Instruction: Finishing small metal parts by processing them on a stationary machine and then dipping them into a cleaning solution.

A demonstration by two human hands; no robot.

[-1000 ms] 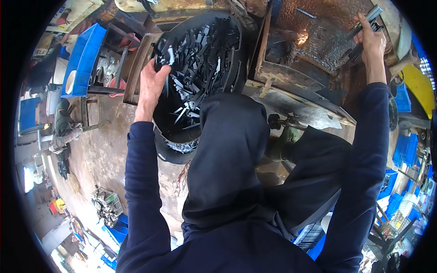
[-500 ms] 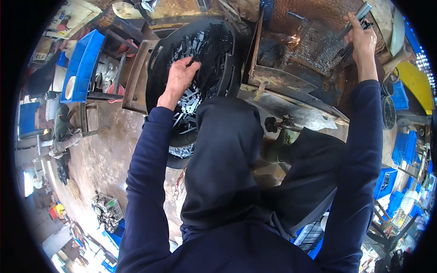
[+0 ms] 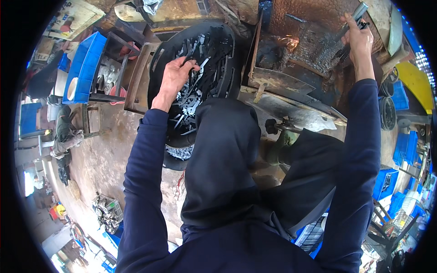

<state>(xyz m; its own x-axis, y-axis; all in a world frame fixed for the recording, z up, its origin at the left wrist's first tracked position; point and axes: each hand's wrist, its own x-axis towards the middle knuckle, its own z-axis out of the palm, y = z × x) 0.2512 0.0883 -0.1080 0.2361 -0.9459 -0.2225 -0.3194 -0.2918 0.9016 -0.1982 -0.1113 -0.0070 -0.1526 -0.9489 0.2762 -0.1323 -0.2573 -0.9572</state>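
My left hand (image 3: pixel 175 78) is over a large black basin (image 3: pixel 156 86) full of thin metal strips (image 3: pixel 190 108), some bright and some dark. Its thumb and fingers are pinched at a pale metal strip (image 3: pixel 202 66) there; their tips partly cover the contact. On the right, my right hand (image 3: pixel 360 43) is wrapped round a steel handle (image 3: pixel 361 10) with a round tube-like end. Below that hand is a grimy, wet-looking machine bed (image 3: pixel 314 54). An orange glow (image 3: pixel 291 43) shows on the bed's left side.
A rusty metal guard (image 3: pixel 282 78) borders the machine bed. To the left of the basin are a metal tray (image 3: pixel 136 79) and a blue bin (image 3: pixel 86 66). A second container of small metal pieces (image 3: pixel 180 153) is under the basin's near edge. My knees are close to both work areas.
My left hand has shifted slightly left and down, its fingers now by a pale strip. My right hand has moved slightly left with the handle. The orange glow looks larger.
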